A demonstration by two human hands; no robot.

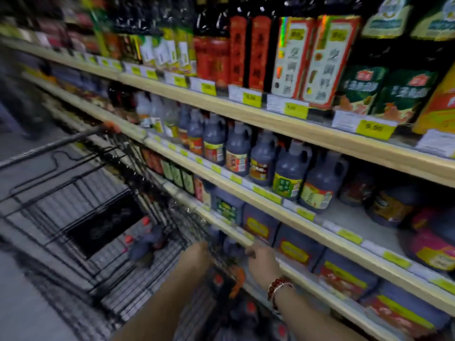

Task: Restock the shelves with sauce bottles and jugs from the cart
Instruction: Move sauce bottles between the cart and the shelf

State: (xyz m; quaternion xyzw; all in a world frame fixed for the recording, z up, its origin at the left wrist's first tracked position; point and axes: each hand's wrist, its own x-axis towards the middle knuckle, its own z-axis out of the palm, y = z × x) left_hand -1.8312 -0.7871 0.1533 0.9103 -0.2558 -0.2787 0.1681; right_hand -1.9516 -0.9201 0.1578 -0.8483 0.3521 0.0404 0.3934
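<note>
while bent over a black wire cart (81,193), reaches down and forward with both bare forearms, side by side. stretches the left hand (197,252) to the cart's near right corner, close to an orange handle end (237,274); too blurred to tell how its fingers lie or whether anything is held. sets the right hand (262,260) just beside it, at the front edge of a low shelf (307,279), knuckles up, fingers curled down and forward, a red bead bracelet (277,287) round the wrist. shows a dark jug (231,246) between the two hands, close to the right fingertips; cannot tell whether gripped or merely touched. leaves dark bottles with red caps (145,242) lying on the cart floor, further from the hands. faces big jugs with yellow and red labels (295,249) on that low shelf, a row of dark handled jugs (263,156) upright on the shelf above, tall bottles with red labels (246,50) on the top shelf, and yellow price tags (295,110) along the wooden shelf edges.
</note>
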